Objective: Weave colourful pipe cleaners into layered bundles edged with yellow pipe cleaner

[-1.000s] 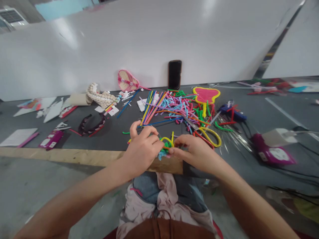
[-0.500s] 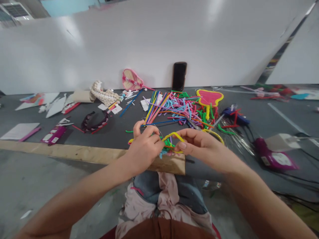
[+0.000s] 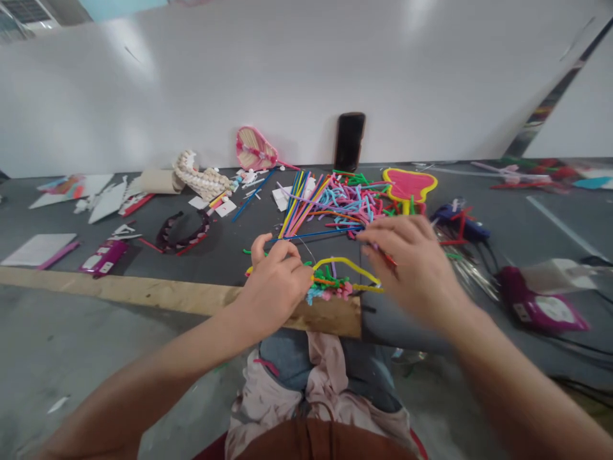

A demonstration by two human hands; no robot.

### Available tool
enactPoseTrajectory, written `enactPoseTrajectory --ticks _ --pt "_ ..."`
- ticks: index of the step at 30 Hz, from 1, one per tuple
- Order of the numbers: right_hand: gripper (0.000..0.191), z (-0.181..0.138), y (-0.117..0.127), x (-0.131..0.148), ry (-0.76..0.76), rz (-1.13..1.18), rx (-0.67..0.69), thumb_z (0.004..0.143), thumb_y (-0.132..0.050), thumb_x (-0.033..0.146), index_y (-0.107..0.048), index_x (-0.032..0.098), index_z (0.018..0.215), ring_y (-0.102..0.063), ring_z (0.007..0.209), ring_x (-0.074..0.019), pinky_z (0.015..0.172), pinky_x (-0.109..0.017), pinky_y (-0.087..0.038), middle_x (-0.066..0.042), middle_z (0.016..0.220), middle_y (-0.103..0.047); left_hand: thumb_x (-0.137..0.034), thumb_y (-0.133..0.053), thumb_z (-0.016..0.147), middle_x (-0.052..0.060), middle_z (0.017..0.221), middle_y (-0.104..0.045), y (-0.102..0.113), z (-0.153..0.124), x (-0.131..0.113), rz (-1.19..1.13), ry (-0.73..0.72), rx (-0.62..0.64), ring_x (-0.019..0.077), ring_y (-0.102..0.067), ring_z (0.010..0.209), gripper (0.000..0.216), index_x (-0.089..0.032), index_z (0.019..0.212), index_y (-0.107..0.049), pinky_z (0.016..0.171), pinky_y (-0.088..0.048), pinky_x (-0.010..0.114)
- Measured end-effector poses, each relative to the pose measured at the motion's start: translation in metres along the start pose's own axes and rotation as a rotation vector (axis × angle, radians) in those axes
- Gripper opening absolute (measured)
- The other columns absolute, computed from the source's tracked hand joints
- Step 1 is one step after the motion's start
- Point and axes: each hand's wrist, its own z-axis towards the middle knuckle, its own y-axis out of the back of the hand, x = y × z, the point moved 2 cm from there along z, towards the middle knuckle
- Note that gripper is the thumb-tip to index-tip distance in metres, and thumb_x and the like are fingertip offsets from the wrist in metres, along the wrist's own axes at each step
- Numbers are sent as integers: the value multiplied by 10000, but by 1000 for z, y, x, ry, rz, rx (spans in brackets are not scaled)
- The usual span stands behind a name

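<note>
My left hand (image 3: 278, 281) is closed on a small bundle of twisted pipe cleaners (image 3: 335, 281), yellow, green, blue and pink, held over the near edge of the dark table (image 3: 215, 249). My right hand (image 3: 412, 268) is off the bundle and hovers above the near side of the big heap of coloured pipe cleaners (image 3: 335, 201). It is blurred, with its fingers bent and partly spread, and nothing shows in them. A yellow loop of the bundle sticks out toward the right hand.
A black phone (image 3: 349, 140) leans on the white wall. A pink heart-shaped piece (image 3: 410, 184), a pink fan shape (image 3: 256, 149), a dark headband (image 3: 184, 233), a blue glue gun (image 3: 460, 220), purple packets (image 3: 546, 303) and paper scraps (image 3: 38, 248) lie around. A wooden strip (image 3: 143, 294) edges the table.
My right hand let go of the yellow loop and moved up and right toward the heap. The left hand stayed on the bundle.
</note>
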Motion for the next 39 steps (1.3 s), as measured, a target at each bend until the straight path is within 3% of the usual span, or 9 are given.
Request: enactPoseTrajectory --ticks 4,7,11,21,25,30,35,39 --pt "168 -36 -15 50 37 36 55 873 -543 168 -692 204 944 -523 972 -256 819 -412 -430 -82 1020 -673 -192 -532 908 -7 763 -691 2 5 -4 -11 29 40 220 -535 978 168 -214 827 -678 1030 -155 531" --pt "196 -52 -29 65 -39 -52 24 886 -564 259 -678 216 1040 -447 1157 -322 946 -506 -339 -93 1241 -619 -192 -523 907 5 761 -699 3 10 -5 -19 54 98 235 -548 988 178 -206 815 -675 1020 -152 557" --pt "312 -57 -43 66 -90 -78 31 880 -582 394 -641 235 1142 -344 1287 -362 1027 -571 -242 -96 1381 -531 -218 -544 892 18 815 -718 5 14 -2 -55 94 162 241 -557 1012 160 -207 812 -683 1005 -161 568" --pt "311 -63 -57 74 -137 -109 13 901 -547 328 -631 172 1157 -386 1265 -341 1011 -513 -300 -108 1385 -530 -208 -552 838 7 880 -707 8 23 1 -162 166 395 247 -523 1117 151 -238 798 -694 968 -167 545" --pt "299 -64 -58 71 -148 -125 56 905 -553 343 -623 236 1175 -354 1303 -359 1017 -530 -304 -71 1448 -467 -181 -525 848 -14 894 -711 12 24 3 -201 124 462 246 -502 1130 182 -251 833 -692 955 -184 516" --pt "288 -55 -50 65 -168 -65 149 887 -579 375 -627 296 1161 -372 1292 -373 980 -575 -348 -85 1462 -439 -171 -518 875 5 946 -720 14 20 3 -193 131 448 253 -493 1132 181 -249 893 -680 967 -173 552" --pt "378 -37 -37 58 -91 132 288 874 -593 390 -609 240 1221 -388 1263 -358 947 -554 -435 -150 1457 -418 -94 -492 853 42 843 -717 18 18 3 -5 87 296 303 -466 1168 192 -206 820 -645 1000 -122 639" --pt "334 -23 -29 50 34 206 178 886 -579 281 -619 208 1209 -347 1304 -333 993 -546 -425 -155 1426 -443 -51 -481 828 69 838 -722 20 24 14 70 70 244 311 -486 1144 213 -191 795 -638 992 -142 656"
